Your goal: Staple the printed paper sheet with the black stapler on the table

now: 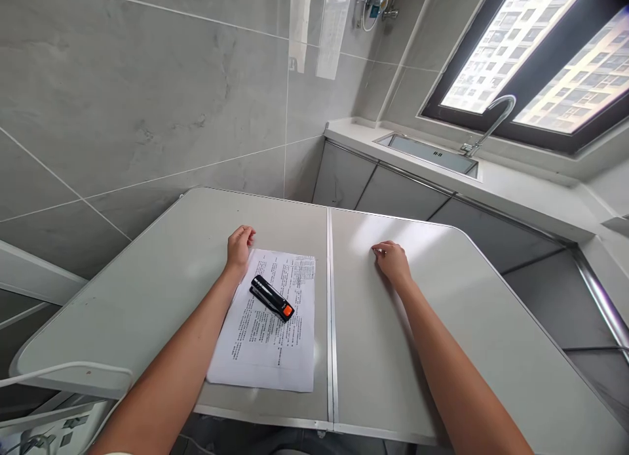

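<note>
My left hand (240, 245) rests on its side with loosely curled fingers at the top left corner of some printed paper sheets (295, 366). I see nothing in it. Across the middle of the sheets lies a black stapler (272, 297) with an orange patch at its lower right end; neither hand touches it. To the right of the table's seam, my right hand (392, 261) rests on the tabletop, thumb and fingertips pinched together. Whatever may be between those fingertips is too small to make out.
The pale folding table (442, 330) has a metal seam (331, 311) down its middle. A white cable (69, 365) crosses its lower left corner. Grey tiled wall (147, 81) stands behind. Beyond the table's right side are a counter with a sink (427, 155) and a faucet (494, 124) below a window.
</note>
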`<state>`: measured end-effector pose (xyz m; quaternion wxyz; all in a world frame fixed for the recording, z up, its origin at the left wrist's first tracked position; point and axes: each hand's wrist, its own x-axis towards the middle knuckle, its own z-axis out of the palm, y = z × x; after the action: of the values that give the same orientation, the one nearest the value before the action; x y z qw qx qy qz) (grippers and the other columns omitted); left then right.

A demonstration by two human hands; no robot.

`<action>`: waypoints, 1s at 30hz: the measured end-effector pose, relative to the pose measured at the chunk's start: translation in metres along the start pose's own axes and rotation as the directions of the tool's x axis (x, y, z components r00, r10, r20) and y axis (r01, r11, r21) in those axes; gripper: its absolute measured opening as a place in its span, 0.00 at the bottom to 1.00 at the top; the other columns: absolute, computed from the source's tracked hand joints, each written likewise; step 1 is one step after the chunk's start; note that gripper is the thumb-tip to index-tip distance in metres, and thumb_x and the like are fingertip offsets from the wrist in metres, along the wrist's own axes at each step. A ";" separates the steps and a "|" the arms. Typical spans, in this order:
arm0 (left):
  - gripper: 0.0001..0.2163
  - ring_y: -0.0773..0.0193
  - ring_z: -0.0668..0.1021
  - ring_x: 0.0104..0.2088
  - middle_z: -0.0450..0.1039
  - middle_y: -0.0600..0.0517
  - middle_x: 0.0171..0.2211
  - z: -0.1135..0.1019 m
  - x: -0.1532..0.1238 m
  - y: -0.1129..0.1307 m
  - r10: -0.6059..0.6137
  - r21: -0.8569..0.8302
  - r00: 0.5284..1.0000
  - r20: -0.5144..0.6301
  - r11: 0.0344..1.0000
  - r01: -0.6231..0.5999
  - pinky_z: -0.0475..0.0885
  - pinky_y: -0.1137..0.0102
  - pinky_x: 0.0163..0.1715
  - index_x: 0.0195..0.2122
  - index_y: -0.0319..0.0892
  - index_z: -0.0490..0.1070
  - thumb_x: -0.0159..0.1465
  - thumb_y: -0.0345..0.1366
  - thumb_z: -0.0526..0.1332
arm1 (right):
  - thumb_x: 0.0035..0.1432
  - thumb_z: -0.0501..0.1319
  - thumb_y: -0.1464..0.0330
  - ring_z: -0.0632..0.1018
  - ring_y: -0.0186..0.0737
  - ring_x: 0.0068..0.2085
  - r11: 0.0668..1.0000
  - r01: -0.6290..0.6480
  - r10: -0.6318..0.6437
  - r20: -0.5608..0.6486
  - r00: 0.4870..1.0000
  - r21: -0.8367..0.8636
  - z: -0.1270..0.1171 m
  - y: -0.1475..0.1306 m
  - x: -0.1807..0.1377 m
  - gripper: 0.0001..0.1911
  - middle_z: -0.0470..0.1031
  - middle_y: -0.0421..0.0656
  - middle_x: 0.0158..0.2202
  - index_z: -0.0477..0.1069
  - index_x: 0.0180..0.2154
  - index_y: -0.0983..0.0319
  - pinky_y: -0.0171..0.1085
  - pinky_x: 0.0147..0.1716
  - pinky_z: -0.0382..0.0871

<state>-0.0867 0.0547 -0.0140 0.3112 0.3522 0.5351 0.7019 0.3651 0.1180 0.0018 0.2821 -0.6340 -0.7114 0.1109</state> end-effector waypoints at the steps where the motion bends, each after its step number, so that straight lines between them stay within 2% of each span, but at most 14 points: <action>1: 0.08 0.68 0.70 0.29 0.71 0.52 0.30 0.000 0.000 0.000 0.001 0.001 1.000 -0.002 1.000 -0.001 0.65 0.73 0.29 0.27 0.43 0.74 0.62 0.38 0.62 | 0.57 0.57 0.73 0.78 0.49 0.42 1.000 0.001 -0.001 -0.003 1.000 0.001 0.001 0.000 0.000 0.14 0.80 0.49 0.42 0.83 0.34 0.59 0.45 0.47 0.70; 4: 0.08 0.68 0.69 0.28 0.70 0.52 0.29 -0.001 0.000 0.000 0.005 0.000 1.000 -0.005 1.000 -0.005 0.65 0.72 0.29 0.27 0.43 0.74 0.62 0.38 0.61 | 0.56 0.56 0.76 0.78 0.48 0.38 1.000 -0.004 0.005 -0.035 0.999 0.014 0.005 -0.010 0.002 0.16 0.79 0.51 0.38 0.83 0.34 0.62 0.46 0.44 0.71; 7: 0.08 0.67 0.68 0.28 0.69 0.53 0.29 0.000 -0.001 0.001 0.005 0.002 1.000 -0.006 1.000 -0.005 0.65 0.72 0.28 0.26 0.43 0.73 0.62 0.37 0.62 | 0.57 0.54 0.76 0.78 0.47 0.38 0.998 0.034 -0.030 -0.066 0.997 0.060 0.021 -0.043 0.006 0.18 0.78 0.53 0.43 0.82 0.41 0.64 0.47 0.45 0.72; 10: 0.08 0.67 0.68 0.28 0.69 0.53 0.28 0.002 -0.002 0.002 0.005 0.017 1.000 0.007 1.000 -0.005 0.65 0.72 0.29 0.26 0.43 0.73 0.62 0.37 0.62 | 0.60 0.54 0.77 0.80 0.42 0.41 0.973 0.169 -0.171 -0.001 0.985 0.155 0.057 -0.103 0.010 0.19 0.77 0.49 0.49 0.80 0.47 0.61 0.41 0.46 0.75; 13: 0.08 0.67 0.68 0.28 0.68 0.53 0.28 0.003 -0.004 0.004 0.008 0.033 1.000 0.013 0.999 -0.008 0.65 0.72 0.30 0.26 0.43 0.72 0.62 0.37 0.61 | 0.61 0.56 0.80 0.80 0.38 0.43 0.928 0.287 -0.317 0.096 0.944 0.237 0.102 -0.171 0.014 0.19 0.77 0.44 0.50 0.80 0.46 0.58 0.37 0.47 0.75; 16: 0.08 0.68 0.67 0.28 0.68 0.53 0.29 0.004 -0.007 0.008 0.009 0.050 1.000 0.015 0.999 -0.010 0.64 0.72 0.30 0.26 0.43 0.70 0.62 0.37 0.61 | 0.63 0.58 0.79 0.80 0.38 0.43 0.902 0.337 -0.390 0.173 0.904 0.270 0.139 -0.225 0.020 0.16 0.78 0.43 0.49 0.79 0.46 0.59 0.38 0.47 0.76; 18: 0.08 0.67 0.67 0.27 0.67 0.54 0.28 0.004 -0.009 0.011 0.008 0.067 1.000 0.028 0.998 -0.010 0.64 0.71 0.29 0.26 0.43 0.70 0.62 0.37 0.61 | 0.68 0.61 0.72 0.79 0.41 0.47 0.897 0.351 -0.412 0.216 0.885 0.270 0.154 -0.246 0.024 0.10 0.77 0.45 0.51 0.77 0.49 0.61 0.43 0.50 0.76; 21: 0.09 0.66 0.66 0.27 0.65 0.54 0.26 0.005 -0.012 0.015 0.005 0.087 0.999 0.045 0.996 -0.009 0.63 0.71 0.28 0.25 0.43 0.69 0.62 0.38 0.61 | 0.70 0.63 0.60 0.78 0.46 0.52 0.895 0.363 -0.429 0.276 0.860 0.260 0.165 -0.261 0.028 0.18 0.74 0.48 0.56 0.72 0.57 0.62 0.49 0.51 0.78; 23: 0.10 0.66 0.66 0.27 0.64 0.54 0.26 0.006 -0.013 0.016 0.002 0.095 0.999 0.053 0.995 -0.007 0.63 0.71 0.28 0.25 0.43 0.68 0.63 0.38 0.61 | 0.70 0.63 0.59 0.78 0.47 0.53 0.893 0.372 -0.437 0.298 0.849 0.253 0.165 -0.263 0.028 0.21 0.73 0.49 0.57 0.71 0.58 0.62 0.50 0.51 0.78; 25: 0.10 0.66 0.66 0.27 0.64 0.54 0.25 0.006 -0.013 0.015 -0.001 0.101 0.998 0.059 0.995 -0.005 0.63 0.71 0.28 0.25 0.43 0.69 0.63 0.38 0.62 | 0.70 0.63 0.60 0.78 0.46 0.53 0.895 0.376 -0.436 0.285 0.854 0.241 0.160 -0.259 0.028 0.18 0.74 0.48 0.57 0.72 0.57 0.61 0.49 0.52 0.77; 28: 0.09 0.66 0.67 0.28 0.65 0.54 0.26 0.006 -0.011 0.012 0.004 0.109 0.998 0.056 0.994 -0.010 0.63 0.72 0.29 0.26 0.43 0.70 0.63 0.38 0.62 | 0.69 0.62 0.62 0.78 0.42 0.49 0.926 0.327 -0.364 0.217 0.906 0.189 0.141 -0.233 0.032 0.11 0.79 0.44 0.49 0.77 0.49 0.59 0.40 0.49 0.75; 30: 0.09 0.66 0.67 0.28 0.66 0.54 0.26 0.005 -0.010 0.010 0.007 0.115 0.999 0.053 0.993 -0.013 0.64 0.72 0.29 0.26 0.43 0.70 0.63 0.38 0.61 | 0.69 0.59 0.64 0.78 0.40 0.40 0.966 0.230 -0.248 0.162 0.955 0.122 0.119 -0.199 0.035 0.10 0.80 0.44 0.39 0.78 0.40 0.59 0.36 0.40 0.71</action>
<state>-0.0777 0.0474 -0.0054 0.3005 0.3905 0.5648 0.6619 0.1325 0.1412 0.0164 0.2615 -0.5158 -0.7985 0.1673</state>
